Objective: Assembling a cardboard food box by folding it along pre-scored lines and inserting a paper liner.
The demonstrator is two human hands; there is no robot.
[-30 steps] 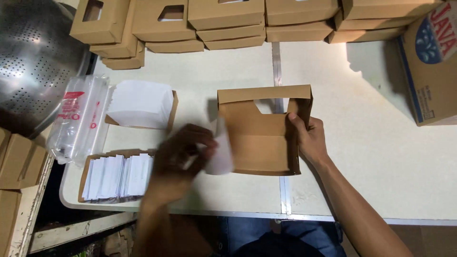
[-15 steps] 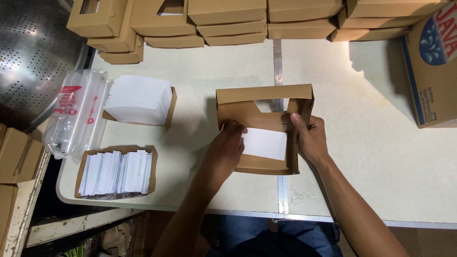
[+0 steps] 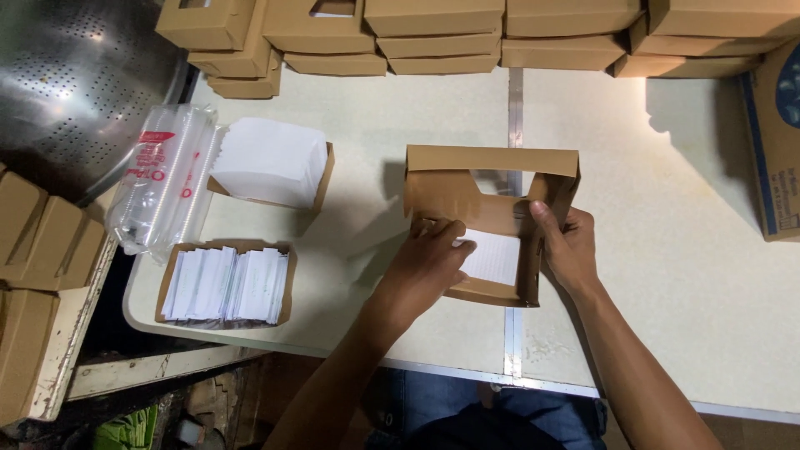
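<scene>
- My left hand lies flat inside the box, pressing the white sheet onto its floor.
- My right hand grips the box's right wall, steadying it.
- The box sits mid-table, lid flap up at the far side.
- I judge this the lining step; next calls for smoothing the sheet flat without tipping the box.
- Left: tray of packets, then a paper stack.
- Far: stacked boxes.
</scene>
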